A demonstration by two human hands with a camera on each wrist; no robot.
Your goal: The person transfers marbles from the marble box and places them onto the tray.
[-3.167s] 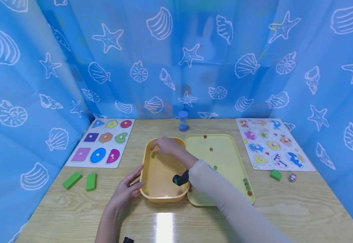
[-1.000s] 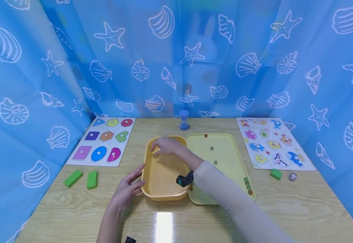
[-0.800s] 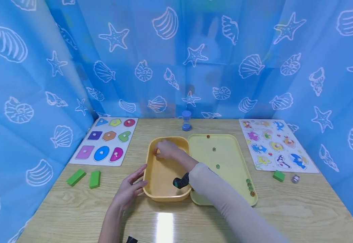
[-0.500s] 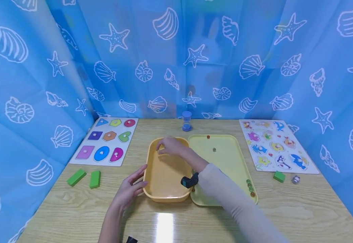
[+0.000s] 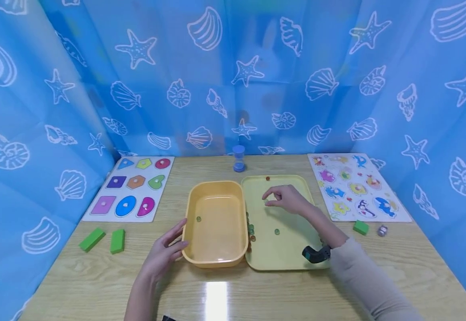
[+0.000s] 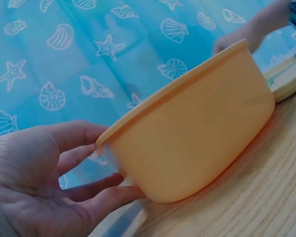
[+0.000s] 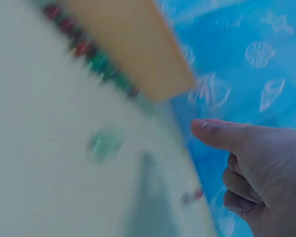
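Note:
My left hand (image 5: 161, 258) rests against the left side of an orange plastic basin (image 5: 218, 261); in the left wrist view its spread fingers touch the rim and side wall. Over the pale yellow tray (image 5: 263, 256), my right hand (image 5: 291, 200) pinches a small pale green glass bead (image 5: 266, 203) between thumb and index finger. In the right wrist view that bead is hidden. A single green glass bead (image 5: 198, 219) lies in the basin. On the tray sit a loose green glass bead (image 5: 277, 232) and a row of green and red-brown glass beads (image 5: 251, 229) along its left edge.
A shapes puzzle board (image 5: 130, 187) lies at the left, a sea-animal puzzle board (image 5: 357, 187) at the right. Two green blocks (image 5: 117, 241), another green block (image 5: 361, 227), a small figurine (image 5: 382, 230) and a blue sand timer (image 5: 239, 158) stand about the wooden table.
My right hand has left the basin and moved right over the tray with a bead. Two beads showed in the basin at first; one shows now. The left hand stays at its side.

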